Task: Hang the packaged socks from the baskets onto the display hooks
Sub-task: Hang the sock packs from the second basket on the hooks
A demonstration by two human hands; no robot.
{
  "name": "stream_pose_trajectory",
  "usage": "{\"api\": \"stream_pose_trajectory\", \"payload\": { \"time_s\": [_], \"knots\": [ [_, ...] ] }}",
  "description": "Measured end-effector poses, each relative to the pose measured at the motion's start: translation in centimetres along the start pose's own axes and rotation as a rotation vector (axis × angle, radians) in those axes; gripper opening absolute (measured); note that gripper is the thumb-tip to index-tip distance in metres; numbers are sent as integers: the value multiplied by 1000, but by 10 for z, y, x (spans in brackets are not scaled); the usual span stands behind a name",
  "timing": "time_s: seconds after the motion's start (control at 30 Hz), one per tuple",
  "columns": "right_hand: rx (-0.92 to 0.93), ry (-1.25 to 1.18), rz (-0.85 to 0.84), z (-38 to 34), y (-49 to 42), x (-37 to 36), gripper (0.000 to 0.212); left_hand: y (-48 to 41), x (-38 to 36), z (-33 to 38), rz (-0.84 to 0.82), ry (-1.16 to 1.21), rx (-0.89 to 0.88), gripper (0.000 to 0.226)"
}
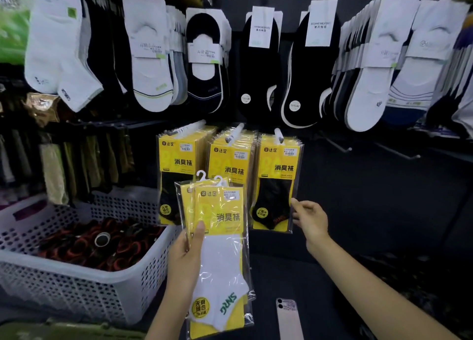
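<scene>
The left hand grips a small fanned bunch of clear plastic packs of white ankle socks on yellow cards, thumb pressed across the front card and fingers curled behind. The packs stand upright above and just right of that hand, their white plastic hangers topmost. The right hand holds nothing, fingers loosely bent, its fingertips at the right edge of a hanging pack of black socks on a yellow card; whether they touch it cannot be told. That pack hangs from a white-tipped display hook above and left of the right hand, with two fuller rows of like yellow packs just beyond the held bunch. Up and right of the right hand, bare metal hooks stick out. Left of the left hand sits a white perforated plastic basket of dark rolled socks. A pink phone lies low between the forearms.
</scene>
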State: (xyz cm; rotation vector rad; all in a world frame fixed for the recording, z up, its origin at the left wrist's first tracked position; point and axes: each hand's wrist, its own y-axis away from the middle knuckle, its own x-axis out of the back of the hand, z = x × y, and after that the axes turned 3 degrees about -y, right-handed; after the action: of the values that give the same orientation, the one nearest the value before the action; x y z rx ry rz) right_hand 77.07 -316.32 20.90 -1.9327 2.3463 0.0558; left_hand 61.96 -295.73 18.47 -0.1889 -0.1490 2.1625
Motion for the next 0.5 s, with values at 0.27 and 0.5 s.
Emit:
{"api": "stream_pose_trajectory", "payload": {
  "time_s": [0.27,0.5],
  "knots": [
    [-27,-92,-529,-10,88,-16,24,9,-16,2,-103,27,7,9],
    [7,-162,-372,-14,86,-2,15,10,-9,9,-139,25,42,13]
  ]
}}
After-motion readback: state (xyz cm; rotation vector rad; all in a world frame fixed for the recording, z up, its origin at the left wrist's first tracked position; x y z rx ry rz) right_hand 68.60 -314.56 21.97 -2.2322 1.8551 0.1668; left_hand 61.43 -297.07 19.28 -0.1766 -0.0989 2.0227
